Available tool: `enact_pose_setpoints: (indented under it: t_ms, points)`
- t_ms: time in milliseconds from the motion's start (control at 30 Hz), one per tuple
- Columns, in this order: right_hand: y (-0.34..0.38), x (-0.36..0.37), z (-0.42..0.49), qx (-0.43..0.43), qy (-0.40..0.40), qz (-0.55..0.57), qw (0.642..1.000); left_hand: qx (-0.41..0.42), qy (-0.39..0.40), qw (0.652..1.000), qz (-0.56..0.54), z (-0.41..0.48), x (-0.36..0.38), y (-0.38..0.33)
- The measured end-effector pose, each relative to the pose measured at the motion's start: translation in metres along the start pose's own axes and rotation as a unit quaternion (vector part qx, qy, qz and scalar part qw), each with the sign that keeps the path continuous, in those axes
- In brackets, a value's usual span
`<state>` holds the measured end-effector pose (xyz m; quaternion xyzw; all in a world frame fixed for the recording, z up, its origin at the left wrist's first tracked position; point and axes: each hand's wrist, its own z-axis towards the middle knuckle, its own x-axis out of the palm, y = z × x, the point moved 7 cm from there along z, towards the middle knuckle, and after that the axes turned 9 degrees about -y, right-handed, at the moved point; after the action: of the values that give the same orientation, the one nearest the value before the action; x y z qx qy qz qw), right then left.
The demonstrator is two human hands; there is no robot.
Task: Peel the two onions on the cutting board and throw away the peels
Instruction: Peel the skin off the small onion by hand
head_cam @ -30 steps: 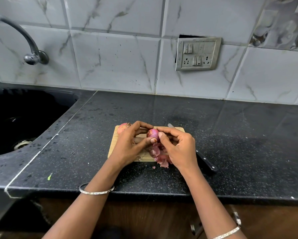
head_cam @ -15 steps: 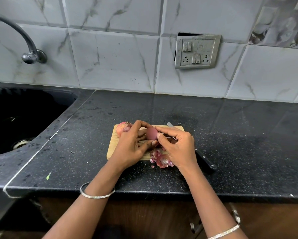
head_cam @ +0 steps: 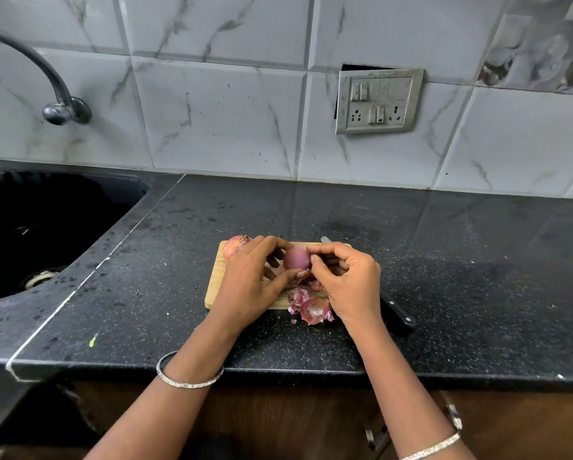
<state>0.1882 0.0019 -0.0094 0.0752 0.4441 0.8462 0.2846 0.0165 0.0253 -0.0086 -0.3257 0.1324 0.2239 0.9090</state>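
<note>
A small wooden cutting board (head_cam: 214,283) lies on the black counter. Over its middle my left hand (head_cam: 248,287) grips a smooth purple onion (head_cam: 296,258) between thumb and fingers. My right hand (head_cam: 351,283) has its fingertips curled against the onion's right side, pinching at its skin. A second onion (head_cam: 235,246), still in its papery skin, sits on the board's far left corner, just behind my left hand. Loose pink peels (head_cam: 310,307) lie at the board's near edge, between my hands.
A black-handled knife (head_cam: 396,312) lies to the right of the board, partly under my right hand. A dark sink (head_cam: 46,227) with a tap (head_cam: 46,81) is at the left. A switch plate (head_cam: 378,102) is on the tiled wall.
The onion has been turned in my hands and now shows a smoother bare side. More peel lies in the pile by the board's near edge.
</note>
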Motion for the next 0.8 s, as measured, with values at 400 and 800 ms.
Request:
enact_pose_setpoints:
  t_ms: [400,800]
  points:
    - [-0.008,-0.002,0.003,-0.009,-0.027,-0.018,0.999,-0.043,0.039,0.997,-0.057,-0.001,0.009,0.008]
    - [0.004,0.007,-0.003,-0.032,0.038,-0.036,0.998,-0.045,0.042,0.997,-0.054,0.0,0.005,0.002]
